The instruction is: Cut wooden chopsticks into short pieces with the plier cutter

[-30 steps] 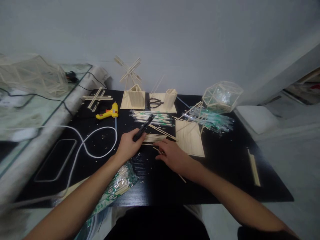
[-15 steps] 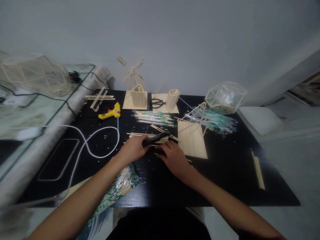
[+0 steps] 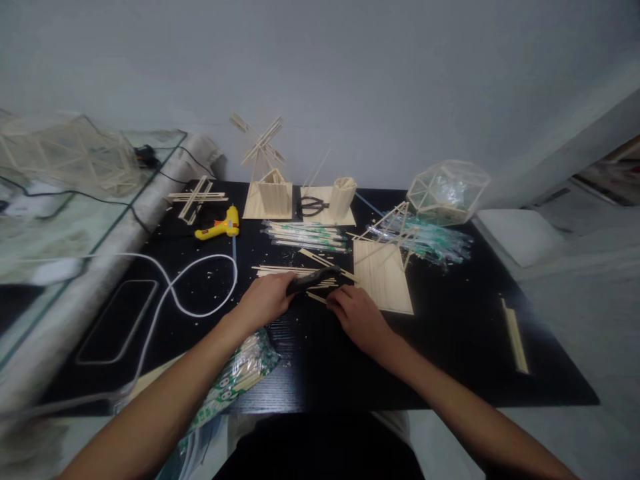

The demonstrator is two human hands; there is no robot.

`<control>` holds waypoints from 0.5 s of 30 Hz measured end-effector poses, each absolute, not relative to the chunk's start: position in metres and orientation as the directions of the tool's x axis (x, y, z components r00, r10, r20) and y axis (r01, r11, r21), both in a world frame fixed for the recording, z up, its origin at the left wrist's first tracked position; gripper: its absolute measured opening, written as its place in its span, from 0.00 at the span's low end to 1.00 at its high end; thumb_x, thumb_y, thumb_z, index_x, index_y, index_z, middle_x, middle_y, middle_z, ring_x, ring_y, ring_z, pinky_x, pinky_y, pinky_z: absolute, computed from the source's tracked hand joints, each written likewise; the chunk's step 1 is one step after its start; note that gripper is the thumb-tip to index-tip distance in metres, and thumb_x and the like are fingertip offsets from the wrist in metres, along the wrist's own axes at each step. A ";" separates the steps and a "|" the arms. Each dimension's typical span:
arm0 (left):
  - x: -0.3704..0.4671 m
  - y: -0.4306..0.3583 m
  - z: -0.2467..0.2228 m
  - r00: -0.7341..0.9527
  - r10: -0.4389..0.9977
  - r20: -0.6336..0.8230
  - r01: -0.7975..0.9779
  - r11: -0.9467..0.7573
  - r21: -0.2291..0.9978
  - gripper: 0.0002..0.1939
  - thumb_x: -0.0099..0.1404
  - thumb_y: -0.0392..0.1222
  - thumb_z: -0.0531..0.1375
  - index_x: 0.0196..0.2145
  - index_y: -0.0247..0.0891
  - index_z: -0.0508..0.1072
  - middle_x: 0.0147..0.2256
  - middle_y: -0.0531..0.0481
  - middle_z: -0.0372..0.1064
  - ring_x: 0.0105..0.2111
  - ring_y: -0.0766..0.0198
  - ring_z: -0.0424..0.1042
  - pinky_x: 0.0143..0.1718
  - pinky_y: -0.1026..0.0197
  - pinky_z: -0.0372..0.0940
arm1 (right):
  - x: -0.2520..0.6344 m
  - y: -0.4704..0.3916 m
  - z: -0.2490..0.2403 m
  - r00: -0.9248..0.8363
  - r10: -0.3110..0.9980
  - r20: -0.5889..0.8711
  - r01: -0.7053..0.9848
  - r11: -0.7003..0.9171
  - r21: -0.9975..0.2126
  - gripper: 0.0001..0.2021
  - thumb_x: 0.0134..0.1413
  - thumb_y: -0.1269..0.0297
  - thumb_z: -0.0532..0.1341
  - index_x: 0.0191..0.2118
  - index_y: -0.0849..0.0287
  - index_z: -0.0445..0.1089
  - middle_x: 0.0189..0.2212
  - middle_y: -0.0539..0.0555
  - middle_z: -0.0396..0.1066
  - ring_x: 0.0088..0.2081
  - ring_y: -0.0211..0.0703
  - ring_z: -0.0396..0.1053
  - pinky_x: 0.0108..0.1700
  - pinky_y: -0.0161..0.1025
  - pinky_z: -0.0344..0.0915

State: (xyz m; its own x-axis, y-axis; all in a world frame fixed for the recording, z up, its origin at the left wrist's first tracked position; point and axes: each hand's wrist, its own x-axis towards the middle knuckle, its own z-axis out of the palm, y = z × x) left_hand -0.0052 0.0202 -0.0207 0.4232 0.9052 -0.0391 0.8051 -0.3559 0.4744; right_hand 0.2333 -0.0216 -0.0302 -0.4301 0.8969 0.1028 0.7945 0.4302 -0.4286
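My left hand [image 3: 267, 298] is closed round a long black tool [image 3: 313, 280], held over a bundle of thin wooden sticks [image 3: 280, 271]; its exact kind is not clear. Close to the tool's underside, my right hand [image 3: 361, 317] has its fingers pinched at the end of a thin wooden stick [image 3: 316, 297], which points left just above the table. To the right of that hand lies a wooden board [image 3: 383, 277] with a triangular frame of sticks [image 3: 395, 223] at its far end. More loose sticks [image 3: 320, 260] lie beyond the tool.
A yellow glue gun [image 3: 219, 228] and a looped white cable [image 3: 173, 283] lie to the left. Behind stand stick models on boards [image 3: 274, 197], black scissors [image 3: 314, 205] and bagged sticks [image 3: 306, 236]. A bag of sticks [image 3: 245, 373] sits by my left forearm.
My right hand has shifted slightly right and the stick at its fingertips shows more clearly. My left hand keeps hold of the black tool, which has moved a little. The view has shifted slightly.
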 end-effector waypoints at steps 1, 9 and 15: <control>-0.005 0.020 -0.019 0.420 0.907 -0.028 0.799 -0.355 0.485 0.13 0.68 0.43 0.60 0.48 0.42 0.77 0.43 0.42 0.80 0.44 0.49 0.78 0.43 0.56 0.67 | 0.232 -0.019 -0.029 -0.415 0.903 0.114 0.789 0.419 -0.449 0.03 0.64 0.71 0.62 0.40 0.59 0.74 0.38 0.58 0.76 0.41 0.52 0.74 0.47 0.48 0.68; -0.003 0.013 -0.014 0.444 0.895 0.054 0.734 -0.397 0.551 0.17 0.63 0.35 0.60 0.50 0.42 0.74 0.47 0.45 0.79 0.46 0.52 0.78 0.47 0.55 0.68 | 0.227 -0.004 -0.012 -0.225 0.974 -0.033 0.326 0.044 -0.944 0.11 0.58 0.55 0.66 0.41 0.56 0.72 0.32 0.51 0.78 0.33 0.45 0.75 0.38 0.41 0.71; -0.006 0.012 -0.015 0.366 0.922 0.125 0.738 -0.369 0.565 0.16 0.63 0.37 0.60 0.49 0.42 0.76 0.45 0.46 0.80 0.44 0.54 0.79 0.46 0.57 0.68 | 0.242 0.007 -0.009 -0.145 0.989 -0.032 0.110 -0.017 -0.994 0.13 0.56 0.52 0.66 0.34 0.58 0.73 0.28 0.52 0.78 0.29 0.43 0.75 0.36 0.41 0.73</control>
